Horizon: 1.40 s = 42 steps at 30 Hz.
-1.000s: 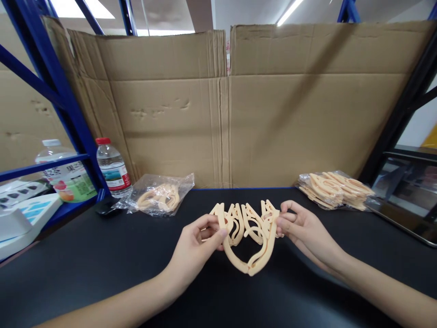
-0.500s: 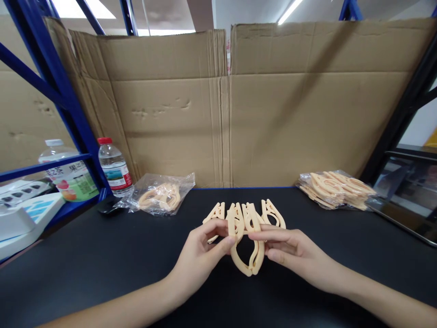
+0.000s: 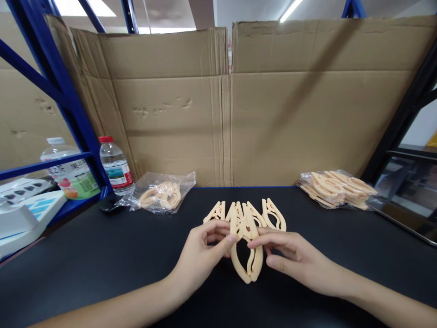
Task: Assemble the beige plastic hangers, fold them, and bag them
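A beige folding clothes hanger [image 3: 256, 266], folded into a narrow leaf shape, stands tilted between my hands above the black table. My left hand [image 3: 203, 255] pinches its left arm, thumb in front and fingers behind. On the other side, my right hand [image 3: 297, 259] has one fingertip on the front of the right arm and another finger passing behind it. The right thumb is apart from the hanger. Just beyond lie several more folded hangers [image 3: 275, 215] in a row, partly hidden by my hands and the held one.
A clear bag of beige hangers [image 3: 160, 196] lies at the back left, and a fuller bag [image 3: 336, 187] at the back right. A red-capped water bottle [image 3: 116, 168] stands by the blue rack [image 3: 64, 100]. Cardboard [image 3: 170, 123] walls off the table's far edge.
The held hanger's two arms have come closer together at the top, and it has dropped slightly. My right fingers have shifted a little left with its right arm.
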Each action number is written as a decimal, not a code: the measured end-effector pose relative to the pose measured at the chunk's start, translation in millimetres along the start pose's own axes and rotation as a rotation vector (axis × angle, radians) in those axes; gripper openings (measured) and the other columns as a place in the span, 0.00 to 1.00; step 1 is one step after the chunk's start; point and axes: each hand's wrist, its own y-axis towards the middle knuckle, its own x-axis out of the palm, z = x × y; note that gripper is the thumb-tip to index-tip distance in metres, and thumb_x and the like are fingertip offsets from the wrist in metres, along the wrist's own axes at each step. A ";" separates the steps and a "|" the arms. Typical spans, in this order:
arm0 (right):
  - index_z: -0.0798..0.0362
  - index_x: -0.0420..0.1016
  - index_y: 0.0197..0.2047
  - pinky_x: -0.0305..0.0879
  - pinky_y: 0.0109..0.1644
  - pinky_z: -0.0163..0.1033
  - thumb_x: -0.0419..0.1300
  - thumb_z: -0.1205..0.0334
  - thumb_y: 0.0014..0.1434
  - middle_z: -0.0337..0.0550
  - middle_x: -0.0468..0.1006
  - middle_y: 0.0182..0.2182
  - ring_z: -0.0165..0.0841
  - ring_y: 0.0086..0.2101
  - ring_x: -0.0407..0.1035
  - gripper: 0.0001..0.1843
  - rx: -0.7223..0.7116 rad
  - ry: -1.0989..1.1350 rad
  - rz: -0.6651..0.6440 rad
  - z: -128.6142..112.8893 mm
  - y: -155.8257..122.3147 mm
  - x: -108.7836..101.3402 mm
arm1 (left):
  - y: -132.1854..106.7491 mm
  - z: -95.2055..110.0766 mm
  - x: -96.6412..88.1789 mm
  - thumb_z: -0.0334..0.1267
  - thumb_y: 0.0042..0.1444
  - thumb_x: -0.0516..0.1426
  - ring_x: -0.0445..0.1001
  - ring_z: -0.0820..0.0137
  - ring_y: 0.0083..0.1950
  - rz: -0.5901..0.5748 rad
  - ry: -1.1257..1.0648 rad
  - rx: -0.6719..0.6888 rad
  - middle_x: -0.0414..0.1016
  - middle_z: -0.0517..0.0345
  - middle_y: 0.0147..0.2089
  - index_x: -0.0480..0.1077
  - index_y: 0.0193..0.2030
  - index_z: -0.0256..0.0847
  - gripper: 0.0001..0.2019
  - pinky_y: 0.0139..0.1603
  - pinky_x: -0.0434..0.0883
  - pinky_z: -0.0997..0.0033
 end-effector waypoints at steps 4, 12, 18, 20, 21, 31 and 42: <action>0.43 0.75 0.50 0.64 0.52 0.41 0.58 0.57 0.61 0.43 0.74 0.48 0.34 0.48 0.69 0.14 0.022 0.029 -0.058 -3.3 0.5 0.2 | -1.1 -3.8 2.0 0.41 0.52 0.62 0.74 0.69 0.34 -0.038 0.009 0.041 0.77 0.53 0.37 0.73 0.40 0.36 0.12 0.31 0.75 0.72; 0.48 0.76 0.50 0.64 0.54 0.44 0.61 0.52 0.57 0.46 0.76 0.49 0.38 0.49 0.69 0.19 0.089 0.142 0.119 2.9 5.2 -31.2 | -0.4 -2.8 -1.4 0.39 0.53 0.61 0.73 0.63 0.47 -0.063 0.049 0.070 0.72 0.49 0.51 0.69 0.51 0.41 0.18 0.40 0.76 0.66; 0.56 0.81 0.34 0.63 0.30 0.36 0.63 0.46 0.47 0.44 0.78 0.27 0.29 0.24 0.65 0.21 0.293 -0.141 0.513 32.4 5.7 -105.6 | -2.4 -6.2 -7.0 0.38 0.56 0.57 0.74 0.63 0.47 -0.063 0.221 0.128 0.74 0.50 0.47 0.69 0.51 0.43 0.16 0.41 0.76 0.66; 0.57 0.81 0.31 0.59 0.26 0.35 0.62 0.46 0.47 0.42 0.75 0.22 0.27 0.21 0.61 0.20 0.382 -0.261 0.471 41.9 5.0 -119.6 | -1.7 -6.9 -7.6 0.38 0.56 0.56 0.74 0.62 0.47 -0.067 0.241 0.136 0.74 0.50 0.46 0.69 0.52 0.42 0.15 0.39 0.76 0.66; 0.57 0.80 0.31 0.57 0.26 0.35 0.61 0.47 0.48 0.40 0.74 0.20 0.27 0.20 0.60 0.20 0.415 -0.313 0.440 45.5 4.7 -122.8 | -1.2 -7.0 -7.7 0.38 0.56 0.56 0.74 0.62 0.47 -0.068 0.258 0.147 0.74 0.50 0.46 0.68 0.52 0.42 0.16 0.39 0.76 0.67; 0.56 0.75 0.43 0.66 0.29 0.37 0.52 0.48 0.58 0.43 0.76 0.28 0.33 0.24 0.70 0.22 0.403 -0.627 0.156 40.9 -2.0 -105.7 | -3.8 -10.1 -12.1 0.32 0.59 0.51 0.72 0.66 0.48 -0.153 0.581 0.461 0.73 0.53 0.48 0.64 0.55 0.45 0.17 0.43 0.75 0.69; 0.55 0.58 0.64 0.50 0.63 0.55 0.46 0.41 0.62 0.55 0.62 0.61 0.50 0.61 0.53 0.35 0.362 -0.860 0.119 16.8 -11.8 -78.7 | -0.3 -5.5 -15.4 0.36 0.56 0.55 0.62 0.57 0.61 -0.266 0.997 0.552 0.68 0.50 0.58 0.64 0.58 0.45 0.21 0.63 0.58 0.50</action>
